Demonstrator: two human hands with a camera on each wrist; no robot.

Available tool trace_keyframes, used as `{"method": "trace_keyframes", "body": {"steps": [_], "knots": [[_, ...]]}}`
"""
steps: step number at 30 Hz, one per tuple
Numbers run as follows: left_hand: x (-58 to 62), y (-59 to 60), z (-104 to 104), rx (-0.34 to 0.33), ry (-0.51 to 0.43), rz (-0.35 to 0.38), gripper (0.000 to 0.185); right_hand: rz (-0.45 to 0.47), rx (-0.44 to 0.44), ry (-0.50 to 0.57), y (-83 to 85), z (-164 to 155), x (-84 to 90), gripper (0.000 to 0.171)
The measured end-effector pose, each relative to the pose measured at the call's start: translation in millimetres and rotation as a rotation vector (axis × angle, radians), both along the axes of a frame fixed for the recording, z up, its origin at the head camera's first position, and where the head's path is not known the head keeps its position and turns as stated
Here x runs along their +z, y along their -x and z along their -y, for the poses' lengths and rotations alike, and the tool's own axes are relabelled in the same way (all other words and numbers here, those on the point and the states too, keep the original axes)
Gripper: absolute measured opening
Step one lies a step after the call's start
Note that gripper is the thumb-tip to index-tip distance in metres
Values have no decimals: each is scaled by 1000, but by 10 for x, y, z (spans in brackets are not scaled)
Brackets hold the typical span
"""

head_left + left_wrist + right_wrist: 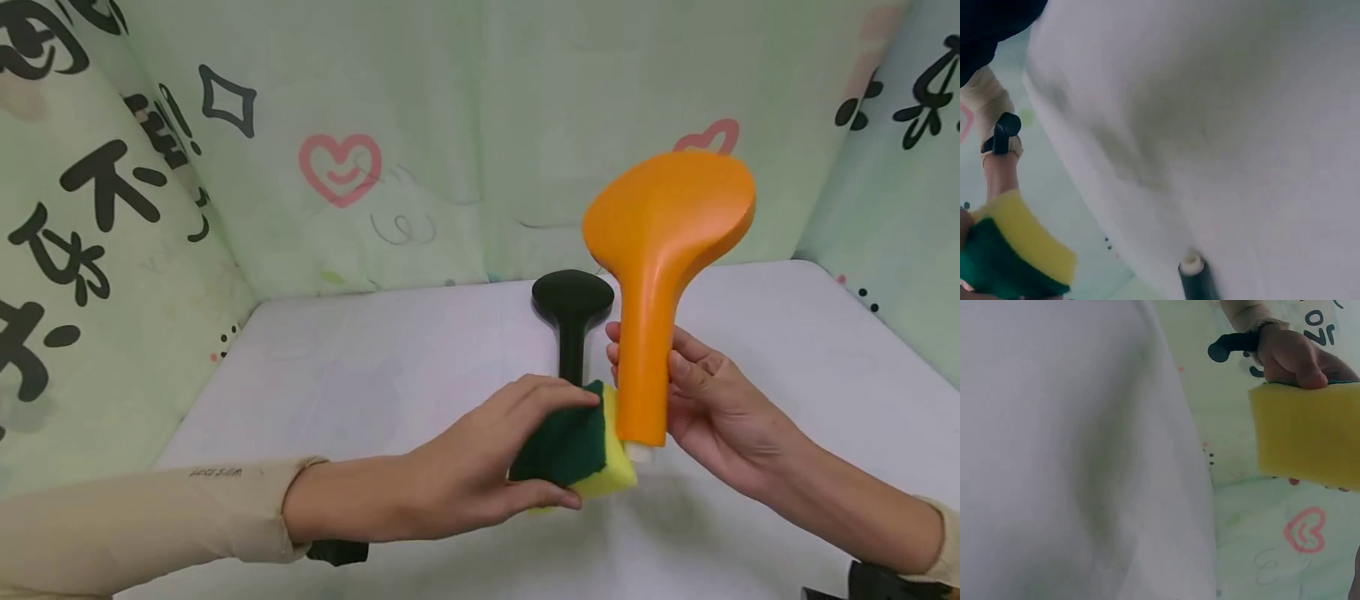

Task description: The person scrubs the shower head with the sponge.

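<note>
My left hand (487, 475) grips a yellow sponge (621, 467) with a dark green scouring side, thumb below and fingers over the top. The yellow face sits against or right beside the lower handle of an orange, wide-headed tool (667, 225), whose exact kind I cannot tell. My right hand (731, 412) holds that tool upright by its handle, head up, with a short white end showing at the bottom. Behind the sponge lies a similar black tool (573, 300), smaller in view. In the left wrist view its handle (1196, 281) ends in a pale tip. The right wrist view shows the sponge's yellow side (1310, 434).
A white-covered table (322, 375) spreads beneath both hands. Pale green printed curtains (450, 108) with hearts and black characters enclose its back and sides. Black wrist gear (337, 552) shows under the left sleeve, and more (885, 583) near the right cuff.
</note>
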State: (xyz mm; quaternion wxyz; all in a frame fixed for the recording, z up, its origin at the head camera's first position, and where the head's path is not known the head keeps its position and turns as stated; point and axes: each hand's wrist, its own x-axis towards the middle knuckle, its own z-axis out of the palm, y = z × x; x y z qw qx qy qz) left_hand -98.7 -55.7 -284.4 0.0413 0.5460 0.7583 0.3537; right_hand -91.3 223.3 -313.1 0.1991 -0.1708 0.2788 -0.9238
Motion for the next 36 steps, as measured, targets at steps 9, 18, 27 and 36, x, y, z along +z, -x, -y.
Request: {"method": "trace_keyframes", "body": {"steps": [9,18,27,36], "knots": [[-40,30,-115,45,-376,1127,80,3,-82,-63,-11,-2,-56,45],[-60,48,-141,12,-384,1208,84,-112,-166,-258,-62,-16,-33,48],[-44,128,-262,142,-380,1131,64,-156,-208,-476,-80,0,-42,52],[-7,271,-399,199,-485,1122,58,-6,-190,-546,-114,18,-111,50]]}}
